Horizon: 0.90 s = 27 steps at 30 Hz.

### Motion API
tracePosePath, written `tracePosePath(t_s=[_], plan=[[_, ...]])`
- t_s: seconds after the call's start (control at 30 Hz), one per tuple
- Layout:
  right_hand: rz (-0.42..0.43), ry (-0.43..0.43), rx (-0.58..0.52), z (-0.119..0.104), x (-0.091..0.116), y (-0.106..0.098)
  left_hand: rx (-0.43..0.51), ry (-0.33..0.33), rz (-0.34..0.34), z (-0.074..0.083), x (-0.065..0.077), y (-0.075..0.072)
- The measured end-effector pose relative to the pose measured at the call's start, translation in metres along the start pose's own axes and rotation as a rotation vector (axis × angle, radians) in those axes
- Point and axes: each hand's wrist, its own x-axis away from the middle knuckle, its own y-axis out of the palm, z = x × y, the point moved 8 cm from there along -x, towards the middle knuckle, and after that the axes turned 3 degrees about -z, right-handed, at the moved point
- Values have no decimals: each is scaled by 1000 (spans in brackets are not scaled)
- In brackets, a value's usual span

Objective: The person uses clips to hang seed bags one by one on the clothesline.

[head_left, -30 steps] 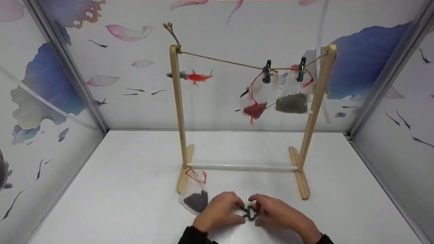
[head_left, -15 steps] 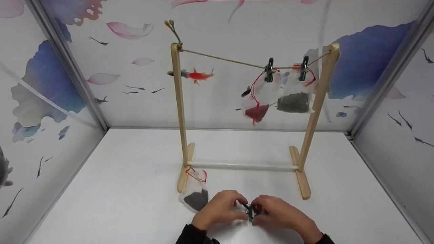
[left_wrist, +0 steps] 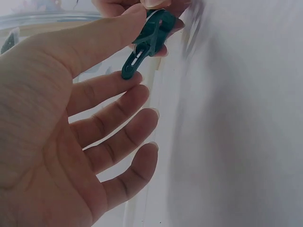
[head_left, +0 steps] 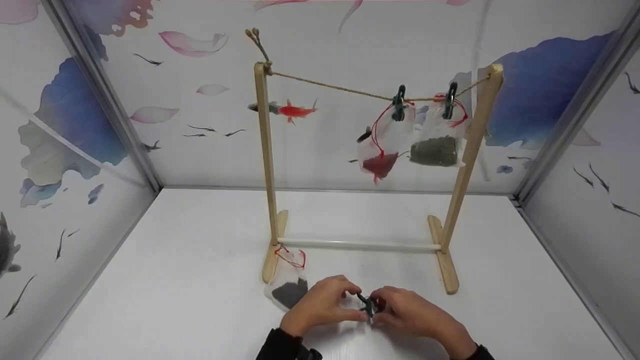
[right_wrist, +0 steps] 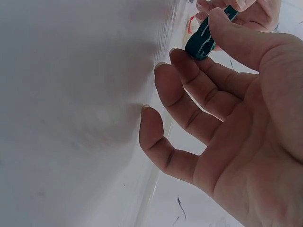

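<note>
Low in the middle of the head view, a dark green clothes peg (head_left: 367,305) is held between both hands. My left hand (head_left: 327,304) has its thumb and index finger on the peg's two handle ends; in the left wrist view the other fingers (left_wrist: 125,137) are loosely bent below. My right hand (head_left: 412,312) pinches the opposite end, with the peg (right_wrist: 203,40) between thumb and fingertips in the right wrist view. Beside my left hand lies a translucent drawstring pouch (head_left: 287,290) with dark contents and a red cord, partly hidden by that hand.
Behind the hands stands a wooden frame (head_left: 265,150) with a sagging rope (head_left: 330,89). Two pegs clip a pouch with reddish contents (head_left: 382,162) and one with greenish contents (head_left: 435,151) to the rope. Printed panels (head_left: 350,45) enclose the white table (head_left: 190,280).
Between the fingers the peg has turned from lying across to standing more edge-on. My left hand has risen slightly, with thumb and index now at the handles. The hanging pouches stay on the rope.
</note>
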Motion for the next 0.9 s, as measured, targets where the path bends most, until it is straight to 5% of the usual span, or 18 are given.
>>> tracePosePath(t_s=[0.9], plan=[[20, 6, 15, -1, 2, -2, -53, 46, 99, 4, -3, -5]])
